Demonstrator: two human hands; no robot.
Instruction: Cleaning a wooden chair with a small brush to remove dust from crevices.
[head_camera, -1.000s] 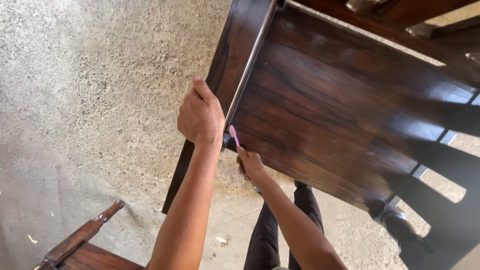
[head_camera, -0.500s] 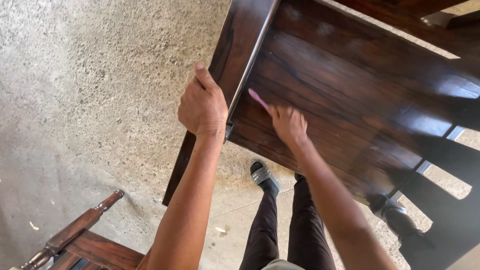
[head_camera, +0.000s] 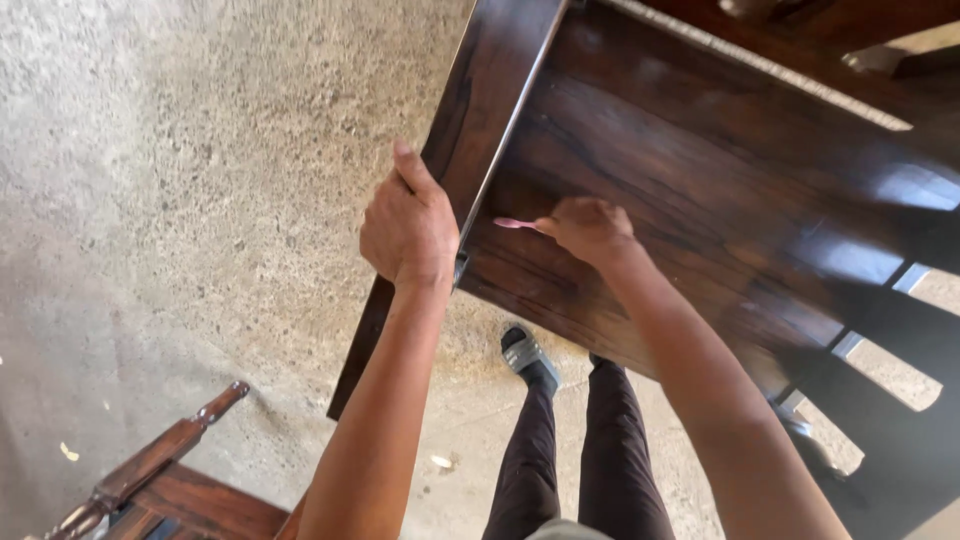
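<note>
Head view: a dark wooden panel (head_camera: 700, 190) is being held up over a speckled concrete floor (head_camera: 180, 200). Its left edge rail (head_camera: 490, 110) is being gripped by the left hand (head_camera: 408, 225), the fingers wrapped round the rail and pressed together, the thumb lying up along the wood. A small pink tool (head_camera: 515, 223) is being pinched in the fingers of the right hand (head_camera: 592, 230), which is resting against the panel's face just right of the rail; the tool's tip is pointing left toward the rail, close to the left hand. Below the panel, the person's dark-trousered legs (head_camera: 580, 450) and a dark shoe (head_camera: 530, 358) are being seen on the floor. At the near left corner, part of another wooden piece (head_camera: 170, 470) is lying on the floor.
</note>
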